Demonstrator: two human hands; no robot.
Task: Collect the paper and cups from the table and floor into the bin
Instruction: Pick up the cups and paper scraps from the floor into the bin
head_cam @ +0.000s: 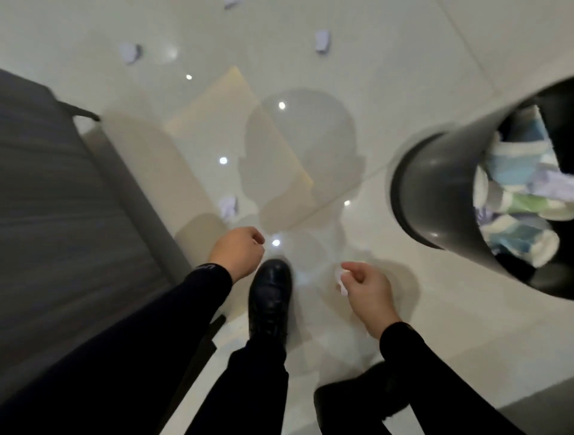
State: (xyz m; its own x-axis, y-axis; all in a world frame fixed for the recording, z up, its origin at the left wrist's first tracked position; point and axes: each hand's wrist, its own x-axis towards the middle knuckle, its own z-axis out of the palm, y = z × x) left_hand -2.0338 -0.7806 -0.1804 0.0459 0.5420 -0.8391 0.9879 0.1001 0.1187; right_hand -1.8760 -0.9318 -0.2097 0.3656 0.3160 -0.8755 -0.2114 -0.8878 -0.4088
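A dark grey bin (435, 186) stands at the right, holding crumpled paper and several blue, green and white cups (515, 198). My right hand (368, 292) hangs to the left of the bin, its fingers pinched on a small white paper scrap (341, 281). My left hand (237, 251) is curled shut above the floor with nothing visible in it. A crumpled paper ball (229, 206) lies on the floor just beyond my left hand. Further paper balls lie farther off, one at the left (130, 52), one at the right (323, 42) and one at the top edge (231, 3).
A dark grey table (56, 192) fills the left side, its leg (82, 111) reaching toward the floor. The glossy pale tile floor (388, 77) reflects ceiling lights. My black shoe (270, 295) is planted between my hands.
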